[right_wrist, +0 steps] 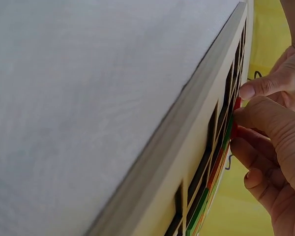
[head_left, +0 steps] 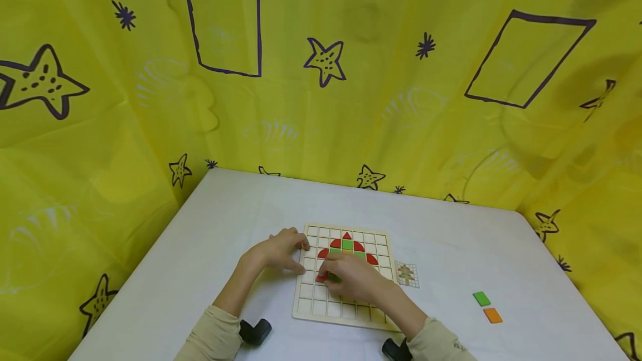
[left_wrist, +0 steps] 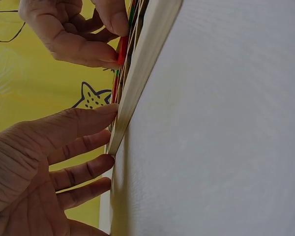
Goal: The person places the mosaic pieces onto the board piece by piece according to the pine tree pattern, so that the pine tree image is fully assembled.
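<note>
A wooden grid board [head_left: 321, 309] lies on the white table, with red, green and orange pieces set in its cells. My right hand [head_left: 353, 277] is over the board's middle and pinches a red piece [left_wrist: 122, 49] between thumb and fingers, low against the grid. That hand covers part of the pattern; a red quarter-round piece [head_left: 371, 259] and a red triangle [head_left: 347, 235] show beyond it. At the board's left edge my left hand [head_left: 281, 249] rests with thumb and fingertips touching the frame, its fingers spread and fairly straight in the left wrist view.
A small pattern card [head_left: 407, 274] lies against the board's right edge. Farther right on the table are a green piece [head_left: 481, 298] and an orange piece [head_left: 493, 315]. A yellow curtain [head_left: 351, 121] with drawn stars hangs behind the table.
</note>
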The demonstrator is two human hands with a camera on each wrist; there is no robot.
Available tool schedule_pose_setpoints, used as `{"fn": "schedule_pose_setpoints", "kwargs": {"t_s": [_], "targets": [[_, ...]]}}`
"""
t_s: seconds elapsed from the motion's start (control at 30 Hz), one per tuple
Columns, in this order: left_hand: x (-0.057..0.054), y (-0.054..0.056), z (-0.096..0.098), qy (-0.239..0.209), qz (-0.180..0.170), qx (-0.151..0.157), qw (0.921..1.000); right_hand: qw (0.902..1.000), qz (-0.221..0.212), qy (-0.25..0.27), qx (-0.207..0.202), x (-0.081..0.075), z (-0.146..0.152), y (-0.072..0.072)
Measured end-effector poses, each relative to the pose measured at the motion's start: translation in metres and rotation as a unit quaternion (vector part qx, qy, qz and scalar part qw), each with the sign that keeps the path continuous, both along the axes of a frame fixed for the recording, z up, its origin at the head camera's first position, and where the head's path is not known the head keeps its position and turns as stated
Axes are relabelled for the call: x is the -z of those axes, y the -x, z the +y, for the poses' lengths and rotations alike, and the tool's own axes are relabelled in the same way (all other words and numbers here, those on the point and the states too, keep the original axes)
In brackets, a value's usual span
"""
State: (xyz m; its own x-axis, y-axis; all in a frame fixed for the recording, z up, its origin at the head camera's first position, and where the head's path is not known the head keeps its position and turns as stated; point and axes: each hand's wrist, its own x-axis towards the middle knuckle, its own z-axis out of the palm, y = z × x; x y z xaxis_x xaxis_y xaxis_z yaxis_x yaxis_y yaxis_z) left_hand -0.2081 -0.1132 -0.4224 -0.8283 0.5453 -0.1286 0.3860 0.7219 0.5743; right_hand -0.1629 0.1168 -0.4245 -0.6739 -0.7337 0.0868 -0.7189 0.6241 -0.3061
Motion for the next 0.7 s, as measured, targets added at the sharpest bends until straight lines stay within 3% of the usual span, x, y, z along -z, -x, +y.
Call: {"fn": "schedule_pose_setpoints", "kwargs": {"t_s": [0.7], "targets": [[-0.001, -0.001, 0.002, 0.001, 0.001, 0.004, 1.0000, 0.9995, -0.017, 0.029, -0.001, -0.002, 0.011, -0.010]]}}
